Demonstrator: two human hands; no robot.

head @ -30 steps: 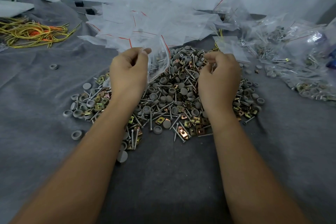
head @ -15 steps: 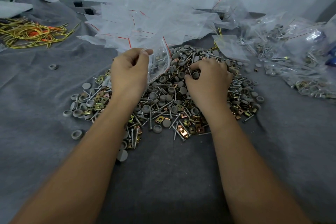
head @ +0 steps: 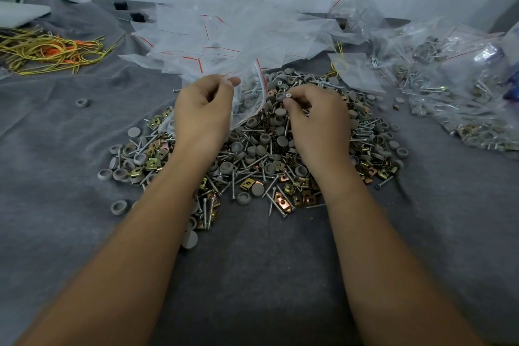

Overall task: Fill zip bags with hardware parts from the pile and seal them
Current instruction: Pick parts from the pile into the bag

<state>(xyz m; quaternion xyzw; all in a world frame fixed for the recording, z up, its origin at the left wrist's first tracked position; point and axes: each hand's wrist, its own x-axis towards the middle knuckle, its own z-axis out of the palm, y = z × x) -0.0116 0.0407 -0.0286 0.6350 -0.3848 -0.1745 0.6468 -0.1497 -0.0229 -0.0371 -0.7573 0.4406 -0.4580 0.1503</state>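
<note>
Right hand (head: pixel 317 118)'s fingertips hidden; filled bags (head: pixel 460 98) cut off at right edge.

Matt grey cloth (head: pixel 252 275) w/ soft creases covers the table. Pile (head: pixel 261 154): shiny silver metal screws, brassy yellow-gold metal clips w/ glossy plating, dull grey plastic caps. Zip bag (head: pixel 248 98) is clear, glossy thin plastic film, wrinkled. Yellow cords (head: pixel 47 50) at far left, slight sheen.
</note>
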